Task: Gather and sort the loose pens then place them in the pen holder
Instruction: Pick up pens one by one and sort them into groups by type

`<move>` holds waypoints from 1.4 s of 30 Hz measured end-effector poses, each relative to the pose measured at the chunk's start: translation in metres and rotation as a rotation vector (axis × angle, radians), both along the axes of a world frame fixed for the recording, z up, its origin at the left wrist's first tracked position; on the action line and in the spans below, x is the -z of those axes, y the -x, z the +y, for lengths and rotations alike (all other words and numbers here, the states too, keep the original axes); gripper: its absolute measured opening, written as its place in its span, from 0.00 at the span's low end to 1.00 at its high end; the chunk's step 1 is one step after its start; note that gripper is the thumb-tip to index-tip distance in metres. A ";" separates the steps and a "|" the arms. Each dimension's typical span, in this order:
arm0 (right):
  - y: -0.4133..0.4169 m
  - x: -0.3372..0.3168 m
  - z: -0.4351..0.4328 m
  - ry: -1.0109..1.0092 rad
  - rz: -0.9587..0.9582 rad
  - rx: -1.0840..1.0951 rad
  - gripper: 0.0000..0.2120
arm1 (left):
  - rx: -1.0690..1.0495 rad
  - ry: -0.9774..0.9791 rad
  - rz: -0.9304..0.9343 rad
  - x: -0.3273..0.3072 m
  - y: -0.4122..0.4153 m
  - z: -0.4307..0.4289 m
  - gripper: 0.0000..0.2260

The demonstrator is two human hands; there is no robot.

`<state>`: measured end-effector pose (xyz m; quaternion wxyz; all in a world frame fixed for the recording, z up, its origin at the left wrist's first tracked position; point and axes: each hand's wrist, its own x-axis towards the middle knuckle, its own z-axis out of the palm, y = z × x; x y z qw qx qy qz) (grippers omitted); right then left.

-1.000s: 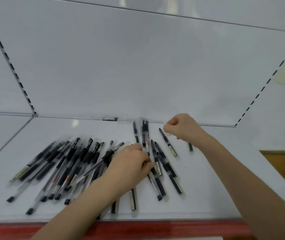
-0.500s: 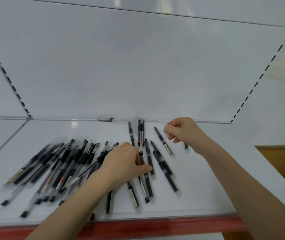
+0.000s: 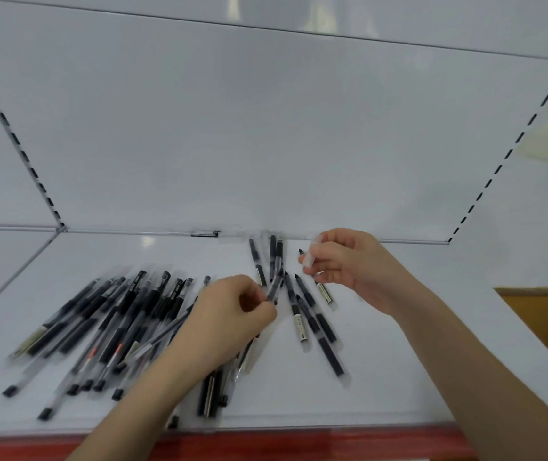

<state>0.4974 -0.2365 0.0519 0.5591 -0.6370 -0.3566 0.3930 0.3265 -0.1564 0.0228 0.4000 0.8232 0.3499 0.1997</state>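
Several black gel pens with clear barrels lie loose on a white shelf [image 3: 399, 377]. A big pile of pens [image 3: 106, 327] fans out at the left. A smaller group of pens [image 3: 312, 321] lies in the middle. My left hand [image 3: 229, 317] pinches the lower end of one pen [image 3: 276, 281] and tilts it up off the shelf. My right hand [image 3: 342, 261] is raised a little above the shelf and pinches a clear pen cap [image 3: 312, 252] between thumb and fingers. No pen holder is in view.
The shelf has a white back panel [image 3: 266, 144] and slotted uprights at left and right. A red strip [image 3: 299, 444] runs along its front edge. At the right, beyond the shelf, stands a brown cardboard box [image 3: 545, 314].
My right hand has lifted off the shelf and opened up around a clear cap. My left hand has picked up one pen from the middle group and raised its end.
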 end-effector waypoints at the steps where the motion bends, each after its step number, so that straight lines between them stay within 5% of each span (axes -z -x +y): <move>1: 0.002 -0.002 -0.001 -0.024 0.026 -0.021 0.04 | -0.007 0.062 -0.067 -0.003 0.003 -0.001 0.04; 8: 0.018 -0.012 -0.007 -0.168 0.068 -0.046 0.02 | -0.008 0.198 -0.349 -0.015 0.020 -0.011 0.04; 13: 0.022 -0.014 -0.011 -0.164 -0.117 -0.120 0.08 | -0.005 0.163 -0.423 -0.016 0.029 -0.012 0.05; 19: 0.024 -0.020 -0.015 -0.158 -0.322 -0.152 0.11 | 0.010 0.109 -0.403 -0.016 0.035 -0.007 0.07; 33: 0.034 -0.030 -0.011 -0.155 -0.305 -0.183 0.12 | 0.050 0.070 -0.336 -0.014 0.037 -0.009 0.04; 42: 0.053 -0.009 0.004 -0.266 -0.402 -0.009 0.11 | 0.000 0.028 -0.365 -0.011 0.030 -0.007 0.06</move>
